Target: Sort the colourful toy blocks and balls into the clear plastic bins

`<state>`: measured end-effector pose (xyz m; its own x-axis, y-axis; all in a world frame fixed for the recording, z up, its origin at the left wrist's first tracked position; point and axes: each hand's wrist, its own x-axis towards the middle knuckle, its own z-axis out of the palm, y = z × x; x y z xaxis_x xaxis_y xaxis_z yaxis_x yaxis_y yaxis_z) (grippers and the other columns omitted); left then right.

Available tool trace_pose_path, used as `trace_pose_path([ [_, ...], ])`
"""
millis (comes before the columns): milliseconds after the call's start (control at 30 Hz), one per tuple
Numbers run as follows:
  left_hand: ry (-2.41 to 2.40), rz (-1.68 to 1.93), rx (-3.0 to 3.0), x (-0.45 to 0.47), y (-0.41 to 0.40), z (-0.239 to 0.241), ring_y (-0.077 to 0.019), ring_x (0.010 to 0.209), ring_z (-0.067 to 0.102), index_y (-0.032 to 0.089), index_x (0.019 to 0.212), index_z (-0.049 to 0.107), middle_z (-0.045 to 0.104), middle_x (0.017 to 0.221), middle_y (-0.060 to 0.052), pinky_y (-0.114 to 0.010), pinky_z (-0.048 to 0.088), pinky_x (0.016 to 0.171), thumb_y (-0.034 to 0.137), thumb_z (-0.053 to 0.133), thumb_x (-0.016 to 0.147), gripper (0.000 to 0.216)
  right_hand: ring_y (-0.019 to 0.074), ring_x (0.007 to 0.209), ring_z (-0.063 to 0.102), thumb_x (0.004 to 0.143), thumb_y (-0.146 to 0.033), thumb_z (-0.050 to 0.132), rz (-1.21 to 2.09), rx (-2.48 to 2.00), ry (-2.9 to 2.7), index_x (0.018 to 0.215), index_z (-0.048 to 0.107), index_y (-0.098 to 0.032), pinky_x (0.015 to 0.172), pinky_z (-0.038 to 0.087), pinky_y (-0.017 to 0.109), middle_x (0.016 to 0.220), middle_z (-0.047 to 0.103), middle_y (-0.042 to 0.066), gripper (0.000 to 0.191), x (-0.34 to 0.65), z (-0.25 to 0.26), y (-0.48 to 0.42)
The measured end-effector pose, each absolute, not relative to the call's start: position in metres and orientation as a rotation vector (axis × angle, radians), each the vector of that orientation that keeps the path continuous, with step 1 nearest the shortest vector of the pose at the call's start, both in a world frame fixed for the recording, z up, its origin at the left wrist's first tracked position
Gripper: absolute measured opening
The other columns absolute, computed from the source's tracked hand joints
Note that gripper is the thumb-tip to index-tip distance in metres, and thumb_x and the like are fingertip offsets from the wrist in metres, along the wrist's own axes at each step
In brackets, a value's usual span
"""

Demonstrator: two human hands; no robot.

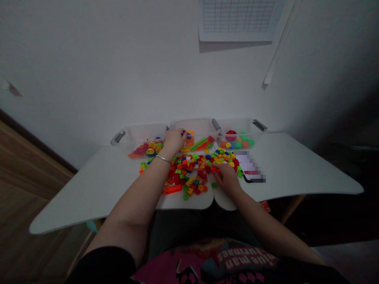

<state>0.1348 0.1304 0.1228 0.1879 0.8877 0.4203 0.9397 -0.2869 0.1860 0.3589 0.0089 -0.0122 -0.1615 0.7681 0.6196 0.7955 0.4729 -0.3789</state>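
My left hand point(175, 140), with a bangle at the wrist, is raised at the front of the middle clear bin point(194, 124). Its fingers are pinched together by something small and dark that I cannot make out. Orange, green and yellow toy pieces lie inside that bin. A heap of colourful toy bricks point(194, 167) spreads over the white table point(115, 181) in front of the bins. At the heap's right side, my right hand point(227, 176) is low, with its fingers closed on a red toy brick point(214, 169). The fingertips are partly hidden.
The left clear bin point(145, 129) holds mixed coloured pieces. In the right clear bin point(241, 124) are round pieces and a red ball point(231, 135). A phone-like device point(251, 169), partly pixelated, lies right of the heap. Behind the bins rises a wall with a printed sheet point(237, 19).
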Motion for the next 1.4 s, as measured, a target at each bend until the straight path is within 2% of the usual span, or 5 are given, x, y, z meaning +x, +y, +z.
trace_pose_path([
  [433, -1.679, -0.492, -2.378, 0.138, 0.121, 0.119, -0.0313, 0.109, 0.062, 0.01, 0.102, 0.07, 0.072, 0.108, -0.019, -0.053, 0.029, 0.107, 0.031, 0.029, 0.1, 0.046, 0.0282, 0.097, 0.063, 0.094, -0.03, 0.048, -0.028, -1.281, -1.93, 0.114, 0.068, -0.02, 0.09, 0.05, 0.047, 0.101, 0.072, 0.011, 0.03, 0.358, -0.013, 0.009],
  [733, -1.787, -0.722, -2.382, 0.136, 0.119, 0.118, -0.0346, 0.132, 0.046, 0.024, 0.133, 0.059, 0.058, 0.142, -0.009, -0.068, 0.02, 0.113, 0.034, 0.031, 0.1, 0.045, 0.0298, 0.098, 0.064, 0.093, -0.039, 0.05, -0.005, -1.331, -1.826, 0.116, 0.064, -0.017, 0.089, 0.052, 0.049, 0.105, 0.071, 0.015, 0.035, 0.361, -0.021, 0.014],
  [900, -1.505, -0.817, -2.427, 0.146, 0.086, 0.119, -0.0292, 0.134, 0.045, 0.02, 0.14, 0.052, 0.059, 0.139, -0.01, -0.058, 0.017, 0.12, 0.034, 0.042, 0.097, 0.046, 0.0284, 0.088, 0.065, 0.09, -0.045, 0.056, 0.01, -1.307, -1.778, 0.103, 0.065, -0.018, 0.08, 0.054, 0.046, 0.095, 0.07, 0.013, 0.031, 0.362, -0.022, 0.014],
  [1167, -0.671, -0.517, -3.003, 0.167, 0.038, 0.086, -0.0187, 0.11, 0.062, 0.022, 0.123, 0.064, 0.069, 0.121, -0.005, -0.036, 0.047, 0.098, 0.016, 0.051, 0.093, 0.032, 0.0278, 0.084, 0.065, 0.089, -0.046, 0.056, -0.054, -1.237, -1.704, 0.1, 0.059, -0.021, 0.076, 0.055, 0.046, 0.091, 0.068, 0.011, 0.028, 0.362, -0.028, 0.012],
  [1400, -0.769, -0.534, -2.986, 0.176, 0.03, 0.07, -0.0169, 0.102, 0.065, 0.023, 0.117, 0.067, 0.07, 0.118, -0.004, -0.033, 0.051, 0.09, 0.017, 0.051, 0.095, 0.027, 0.0254, 0.081, 0.065, 0.088, -0.042, 0.057, -0.056, -1.18, -1.671, 0.096, 0.053, -0.023, 0.072, 0.057, 0.043, 0.087, 0.065, 0.008, 0.021, 0.365, -0.034, 0.012],
])
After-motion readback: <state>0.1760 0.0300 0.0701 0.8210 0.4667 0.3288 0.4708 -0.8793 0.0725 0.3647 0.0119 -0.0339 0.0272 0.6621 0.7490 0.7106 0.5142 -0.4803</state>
